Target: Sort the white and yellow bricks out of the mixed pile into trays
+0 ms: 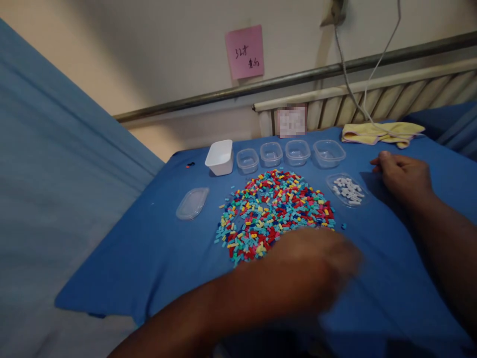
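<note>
A heap of several small coloured bricks (pixel 274 214), red, yellow, teal and blue, lies in the middle of the blue cloth (pixel 156 248). My left hand (pixel 313 268) hovers at the heap's near edge, smeared by motion, so its fingers cannot be read. My right hand (pixel 404 174) rests on the cloth at the right with its fingers curled under, hiding what they hold, if anything. Just left of it, a clear lid (pixel 347 190) holds several white pieces.
Along the far edge stand a white tub (pixel 220 157) and several clear tubs (pixel 297 152). A clear lid (pixel 192 203) lies left of the heap. A yellow cloth (pixel 380 133) and cable lie at the back right. A pink note (pixel 245 51) hangs on the wall.
</note>
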Demonstrator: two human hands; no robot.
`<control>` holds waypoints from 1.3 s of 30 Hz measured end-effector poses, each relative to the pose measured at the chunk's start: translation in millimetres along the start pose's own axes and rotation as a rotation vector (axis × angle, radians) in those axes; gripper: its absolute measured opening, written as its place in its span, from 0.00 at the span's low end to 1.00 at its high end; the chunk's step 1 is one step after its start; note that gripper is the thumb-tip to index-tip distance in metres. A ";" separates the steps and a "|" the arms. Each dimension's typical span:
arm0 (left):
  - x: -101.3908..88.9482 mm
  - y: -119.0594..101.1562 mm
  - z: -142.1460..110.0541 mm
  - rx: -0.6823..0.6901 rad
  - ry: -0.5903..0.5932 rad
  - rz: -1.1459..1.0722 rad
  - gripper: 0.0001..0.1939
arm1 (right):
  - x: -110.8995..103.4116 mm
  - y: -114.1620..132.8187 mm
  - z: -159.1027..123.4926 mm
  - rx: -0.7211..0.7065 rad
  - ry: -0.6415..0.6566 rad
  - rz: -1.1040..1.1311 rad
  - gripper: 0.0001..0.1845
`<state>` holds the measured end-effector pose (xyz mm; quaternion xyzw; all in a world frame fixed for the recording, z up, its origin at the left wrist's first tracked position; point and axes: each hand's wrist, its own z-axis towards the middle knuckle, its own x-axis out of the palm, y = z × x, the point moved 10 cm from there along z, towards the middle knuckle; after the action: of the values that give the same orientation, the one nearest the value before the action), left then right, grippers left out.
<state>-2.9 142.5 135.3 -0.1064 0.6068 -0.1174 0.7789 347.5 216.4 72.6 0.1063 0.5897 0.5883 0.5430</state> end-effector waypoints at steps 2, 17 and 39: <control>-46.4 66.8 -17.6 -0.330 -0.172 0.060 0.22 | 3.1 1.5 0.1 -0.012 0.023 0.017 0.22; -11.4 193.1 -34.0 -0.758 0.291 0.103 0.48 | 12.3 1.2 -0.1 0.054 0.097 0.020 0.21; -77.6 165.7 -111.0 -0.733 0.052 0.097 0.34 | 13.0 -0.4 -0.5 0.054 0.135 -0.057 0.23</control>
<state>-120.0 321.5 128.9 -0.3464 0.6325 0.1419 0.6781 342.2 226.0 65.5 0.0644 0.6433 0.5622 0.5156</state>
